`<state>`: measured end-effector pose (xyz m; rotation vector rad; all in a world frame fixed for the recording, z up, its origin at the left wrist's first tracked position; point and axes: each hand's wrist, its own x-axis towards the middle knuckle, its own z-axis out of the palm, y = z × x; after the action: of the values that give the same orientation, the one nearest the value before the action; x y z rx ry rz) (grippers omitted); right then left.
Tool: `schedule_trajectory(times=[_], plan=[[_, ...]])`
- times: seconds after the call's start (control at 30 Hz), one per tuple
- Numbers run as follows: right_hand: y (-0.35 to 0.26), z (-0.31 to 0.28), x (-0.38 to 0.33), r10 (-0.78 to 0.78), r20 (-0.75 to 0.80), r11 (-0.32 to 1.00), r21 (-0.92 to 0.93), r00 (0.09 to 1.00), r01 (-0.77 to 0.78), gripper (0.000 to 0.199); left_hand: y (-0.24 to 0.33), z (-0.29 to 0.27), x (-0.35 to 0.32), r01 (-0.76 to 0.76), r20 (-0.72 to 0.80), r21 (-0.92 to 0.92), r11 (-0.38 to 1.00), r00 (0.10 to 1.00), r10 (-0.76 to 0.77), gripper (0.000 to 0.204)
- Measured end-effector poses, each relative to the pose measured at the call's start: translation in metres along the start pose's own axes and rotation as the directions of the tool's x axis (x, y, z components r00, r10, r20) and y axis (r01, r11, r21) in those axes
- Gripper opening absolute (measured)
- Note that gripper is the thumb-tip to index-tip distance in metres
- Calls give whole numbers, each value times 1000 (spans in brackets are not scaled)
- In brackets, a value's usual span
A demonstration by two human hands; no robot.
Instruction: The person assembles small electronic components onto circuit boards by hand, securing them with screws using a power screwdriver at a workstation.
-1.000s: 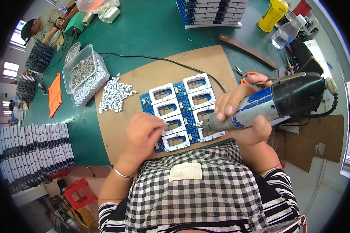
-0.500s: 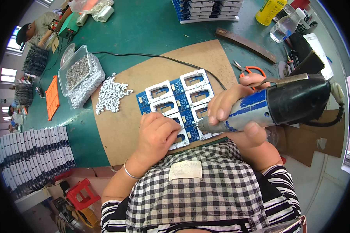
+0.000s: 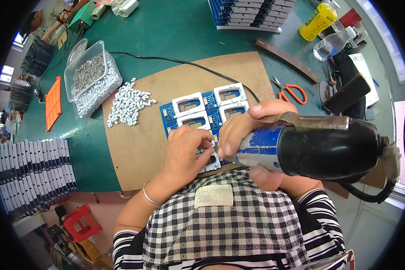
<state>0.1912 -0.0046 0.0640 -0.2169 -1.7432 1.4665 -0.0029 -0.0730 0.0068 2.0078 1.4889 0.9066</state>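
My right hand (image 3: pixel 240 130) is wrapped round a blue, grey and black electric screwdriver (image 3: pixel 308 146), held tilted with its nose pointing left and down at the near part of a blue circuit board panel (image 3: pixel 168 112). White plastic frames (image 3: pixel 187 100) sit in rows on the panel. Close to the screwdriver's nose, my left hand (image 3: pixel 184 150) pinches thumb and forefinger together over a near frame. Whatever lies between those fingertips is too small and covered to make out. The screwdriver's tip and the nearest right-hand frames are mostly hidden by my hands.
A brown board (image 3: pixel 135 155) lies under the panel. Left of it are a pile of small white pieces (image 3: pixel 130 105) and a tub of screws (image 3: pixel 90 74) resting on more white pieces. Orange-handled pliers (image 3: pixel 297 92), a metal bar (image 3: pixel 285 58) and bottles (image 3: pixel 318 21) stand or lie right.
The screwdriver has swung lower and left, its nose now by my left fingertips. My left hand has shifted slightly right, still pinched at the panel. The view has shifted a little.
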Motion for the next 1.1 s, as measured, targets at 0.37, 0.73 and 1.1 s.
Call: schedule_trajectory(times=[0.37,0.73,1.1], plan=[[-1,10,6,56,-76,998,-17,996,-57,60,-3,0,0,-4,19,-25,1000,1000,4,35],[7,26,28,96,-10,991,100,995,-94,60,-12,4,-6,-15,-71,-38,999,997,12,32],[18,30,17,-60,-47,995,73,997,64,57,-13,8,-8,-66,-135,-117,991,990,50,25]])
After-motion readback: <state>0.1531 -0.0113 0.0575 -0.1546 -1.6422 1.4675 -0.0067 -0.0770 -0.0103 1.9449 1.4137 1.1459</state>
